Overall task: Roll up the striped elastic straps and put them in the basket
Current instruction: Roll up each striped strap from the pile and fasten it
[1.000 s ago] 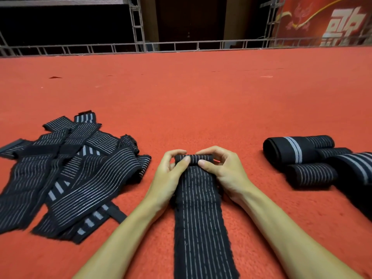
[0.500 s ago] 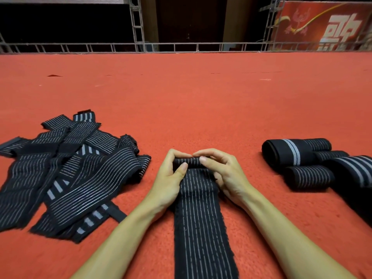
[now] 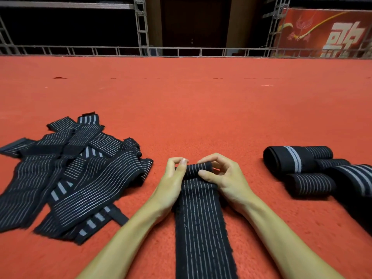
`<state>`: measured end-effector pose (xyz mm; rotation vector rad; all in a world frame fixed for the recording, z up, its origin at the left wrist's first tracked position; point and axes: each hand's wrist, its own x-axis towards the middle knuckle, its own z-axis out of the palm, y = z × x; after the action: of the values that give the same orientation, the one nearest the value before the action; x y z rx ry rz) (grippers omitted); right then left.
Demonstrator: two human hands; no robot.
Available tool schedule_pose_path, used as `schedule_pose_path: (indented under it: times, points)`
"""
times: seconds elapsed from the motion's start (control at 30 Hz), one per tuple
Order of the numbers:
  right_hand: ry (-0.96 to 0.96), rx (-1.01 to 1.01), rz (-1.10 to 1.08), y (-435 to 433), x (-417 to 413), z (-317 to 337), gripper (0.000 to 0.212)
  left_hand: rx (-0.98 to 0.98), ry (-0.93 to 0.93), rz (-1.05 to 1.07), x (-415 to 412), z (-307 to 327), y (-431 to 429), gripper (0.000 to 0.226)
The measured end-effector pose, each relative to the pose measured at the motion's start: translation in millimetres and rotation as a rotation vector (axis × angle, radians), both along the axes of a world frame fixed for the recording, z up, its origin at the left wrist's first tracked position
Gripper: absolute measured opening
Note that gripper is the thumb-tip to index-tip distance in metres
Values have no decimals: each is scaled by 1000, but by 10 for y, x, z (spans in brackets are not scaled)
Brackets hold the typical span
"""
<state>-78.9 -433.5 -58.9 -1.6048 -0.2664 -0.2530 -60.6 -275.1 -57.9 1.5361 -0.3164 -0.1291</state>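
Both the left hand (image 3: 171, 179) and right hand (image 3: 224, 177) pinch the rolled far end of a striped elastic strap (image 3: 201, 218) on red carpet (image 3: 201, 107), between loose straps (image 3: 70, 174) left and rolled straps (image 3: 302, 168) right.

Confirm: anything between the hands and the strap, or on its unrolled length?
Nothing visible. The left hand and right hand pinch the rolled end of the strap. Its flat length lies bare; the loose pile and finished rolls lie apart to either side. No basket in view.

Red carpet (image 3: 201, 109): loose straps (image 3: 66, 174), half-rolled strap (image 3: 201, 218), rolled straps (image 3: 310, 170).
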Motion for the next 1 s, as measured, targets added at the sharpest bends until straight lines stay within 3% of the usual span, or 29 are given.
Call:
schedule_pose_path:
  times: [0.37, 0.5, 0.7, 0.8, 0.9, 1.0]
  points:
    - [129, 166, 92, 32, -10, 27, 26, -52, -110, 21, -10, -5, 36, 12]
    - [173, 21, -26, 91, -16, 45, 41, -105, -87, -46, -37, 12, 39, 18]
    - [69, -83, -59, 89, -1, 25, 6, -77, -87, -34, -59, 60, 42, 36]
    - [23, -61, -24, 60, -20, 31, 12, -52, -47, -14, -58, 75, 44, 41]
    - [37, 22, -10, 49, -39, 61, 21, -74, 25, -77, -59, 58, 39, 26]
    - [53, 66, 4, 35, -49, 63, 24, 21, -23, -43, -51, 38, 21, 16]
